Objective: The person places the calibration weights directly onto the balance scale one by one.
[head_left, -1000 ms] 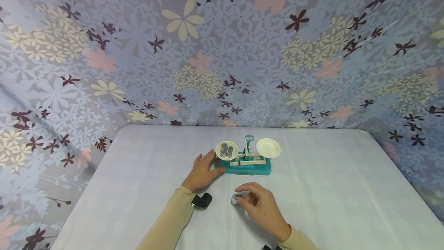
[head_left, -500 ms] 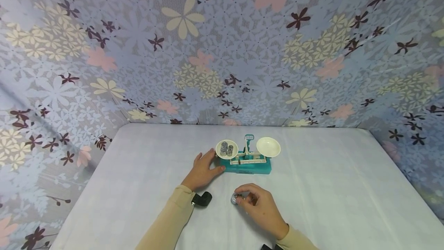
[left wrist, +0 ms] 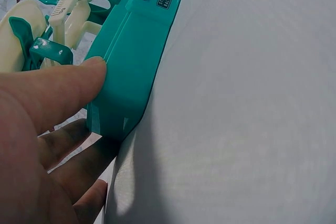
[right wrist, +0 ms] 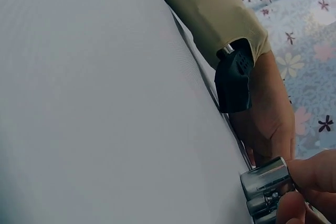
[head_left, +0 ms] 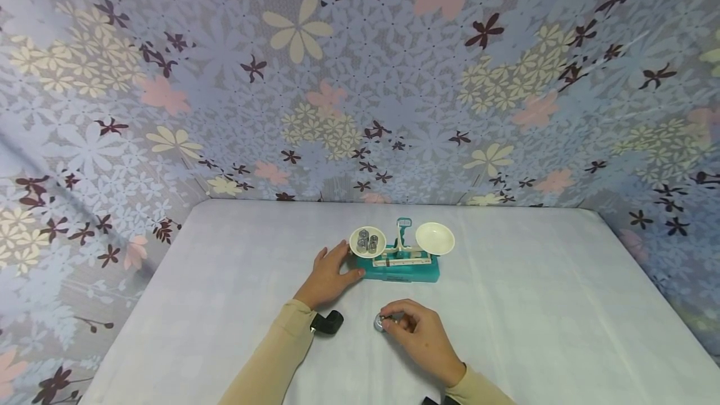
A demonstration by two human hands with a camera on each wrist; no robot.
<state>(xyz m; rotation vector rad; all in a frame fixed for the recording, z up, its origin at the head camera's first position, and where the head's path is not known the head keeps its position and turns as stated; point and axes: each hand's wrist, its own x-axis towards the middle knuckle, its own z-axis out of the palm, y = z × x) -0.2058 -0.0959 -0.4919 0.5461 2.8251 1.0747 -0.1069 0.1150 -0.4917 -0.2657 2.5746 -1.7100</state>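
Note:
A teal and cream balance scale (head_left: 400, 270) stands mid-table, labelled as a student balance in the left wrist view. My left hand (head_left: 329, 277) grips its left end, thumb (left wrist: 94, 74) on the teal base (left wrist: 134, 61), fingers (left wrist: 79, 166) around the end. Several metal weights (head_left: 368, 242) stand in the scale's left pan (head_left: 352, 244). The right pan (head_left: 435, 239) has nothing visible in it. In front of the scale, my right hand (head_left: 422, 336) pinches shiny metal weights (right wrist: 266, 179) low by the table, a larger cylinder beside smaller ones. My fingers partly hide them.
A pale cloth covers the table (head_left: 534, 305). Flower-patterned fabric (head_left: 360, 80) rises behind and at both sides. A black wrist camera (head_left: 327, 322) sticks out from the left sleeve (head_left: 275, 355).
Very little differs. My right hand keeps its hold, its fingers shifting slightly over the weights. The left hand and the scale stay in place.

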